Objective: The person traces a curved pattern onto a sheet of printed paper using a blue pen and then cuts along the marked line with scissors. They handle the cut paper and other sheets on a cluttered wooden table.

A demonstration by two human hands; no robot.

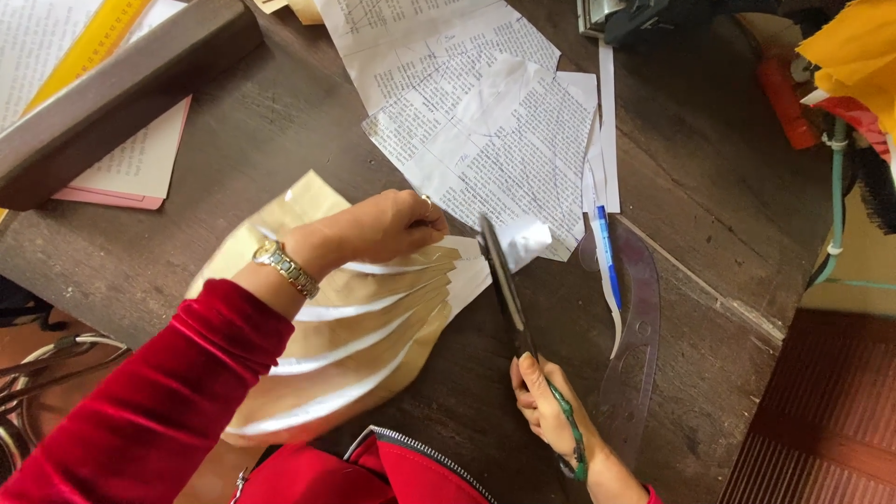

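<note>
My left hand (387, 226), with a gold watch on the wrist and a red sleeve, pinches the right end of a fanned stack of tan and white paper pieces (359, 322) on the dark wooden table (280, 131). My right hand (549, 411) grips the green-wrapped handle of large dark scissors (504, 280). The blades point away from me, and their tips meet a white paper scrap (523, 241) at the stack's edge.
Cut sheets of printed paper (485, 121) lie beyond the scissors. A blue pen (607, 252) and a clear curved ruler (635, 345) lie to the right. A wooden bar (112, 93) rests on papers at far left. Orange cloth (859, 47) hangs at top right.
</note>
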